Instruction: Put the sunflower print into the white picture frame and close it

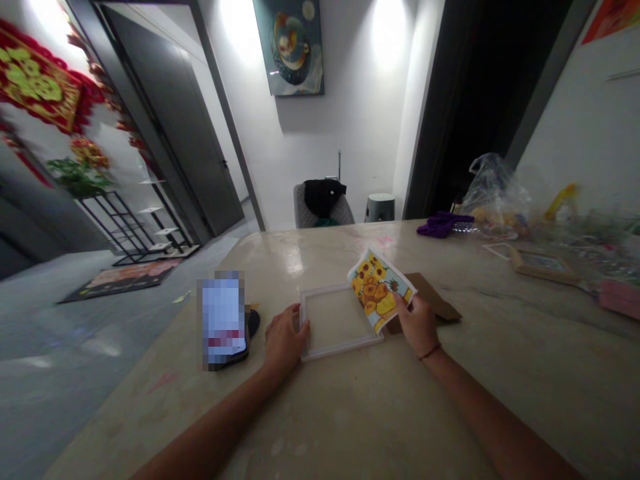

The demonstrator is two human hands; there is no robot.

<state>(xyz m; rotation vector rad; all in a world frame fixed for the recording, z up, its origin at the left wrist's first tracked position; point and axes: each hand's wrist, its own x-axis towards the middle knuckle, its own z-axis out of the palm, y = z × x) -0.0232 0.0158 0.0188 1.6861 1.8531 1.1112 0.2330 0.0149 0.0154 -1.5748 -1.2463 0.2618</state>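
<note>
While the right hand [417, 325] pinched a sunflower print [374, 290] over a white frame [345, 347], the left hand [285, 340] lay curled on the frame's edge, its grip unclear; a slackened pinch could drop the print askew.

**Polished stone, matt card, crinkled plastic**

The desk [500, 400] is polished stone, glossy under the lights, with faint veining. The white frame [340, 349] looks like smooth plastic, and the sunflower print [377, 290] is thin paper or card with a slight sheen. The brown cardboard [431, 297] is matt. Farther off, the purple cloth [443, 225] looks soft and dull, the plastic bag [493, 193] crinkled and shiny, and the small wooden frame [543, 265] smooth.
</note>
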